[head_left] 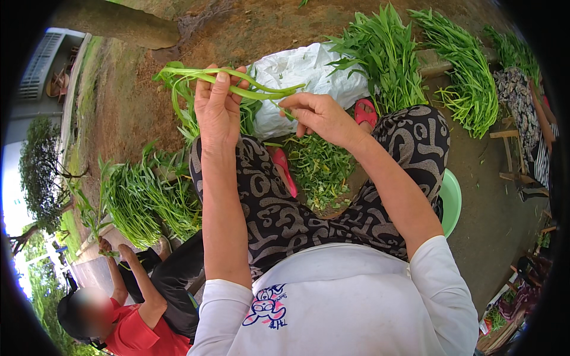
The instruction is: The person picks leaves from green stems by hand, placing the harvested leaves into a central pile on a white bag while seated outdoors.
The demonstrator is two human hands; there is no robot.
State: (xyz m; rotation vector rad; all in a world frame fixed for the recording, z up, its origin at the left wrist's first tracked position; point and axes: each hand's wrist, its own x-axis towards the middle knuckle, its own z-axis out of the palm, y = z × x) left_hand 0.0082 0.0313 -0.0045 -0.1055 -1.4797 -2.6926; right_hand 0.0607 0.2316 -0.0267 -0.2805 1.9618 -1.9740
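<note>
My left hand (218, 110) is raised at the upper middle, its thumb and fingers closed around a few long green stems of water spinach (270, 94). Their cut ends point right, and the leafy tops hang down to the left of the hand. Just below the stem ends, my right hand (326, 118) has curled fingers pinching a small green leaf bit (288, 114). Part of its grip is hidden behind the fingers. Between my feet lies a heap of plucked leaves (320, 169).
A white sack (297, 65) is spread ahead. Bundles of greens (386, 59) lie at far right, with another bundle (148, 190) at left. A green basin (452, 202) stands beside my right leg. A person in red (142, 326) sits at lower left, handling greens.
</note>
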